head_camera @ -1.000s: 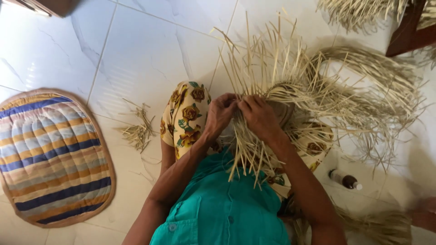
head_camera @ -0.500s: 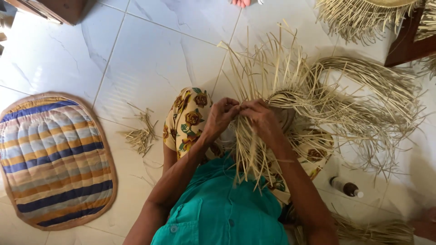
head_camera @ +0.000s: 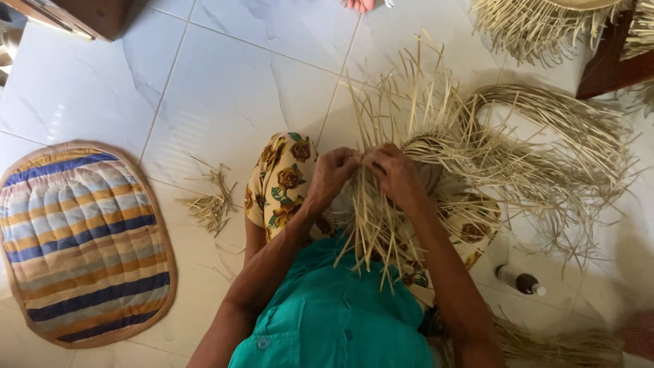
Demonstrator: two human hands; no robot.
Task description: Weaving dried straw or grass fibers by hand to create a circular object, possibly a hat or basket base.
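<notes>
While both hands meet over the lap, the scene is laid out thus:
Left hand [head_camera: 335, 172]: grip pinched shut on pale straw strips [head_camera: 381, 225].
Right hand [head_camera: 395, 172]: grip closed on the same strips, touching the left.
Straw work: fanned out beyond the grip, loose ends hung toward the teal shirt [head_camera: 334, 320].
Left of the grip: straw scraps [head_camera: 212, 204] on the tiled floor [head_camera: 225, 88]; further out, a striped cushion [head_camera: 82, 242].
Right and nearer the body: a small brown bottle [head_camera: 519, 280], laid flat; contents cannot be told.
</notes>
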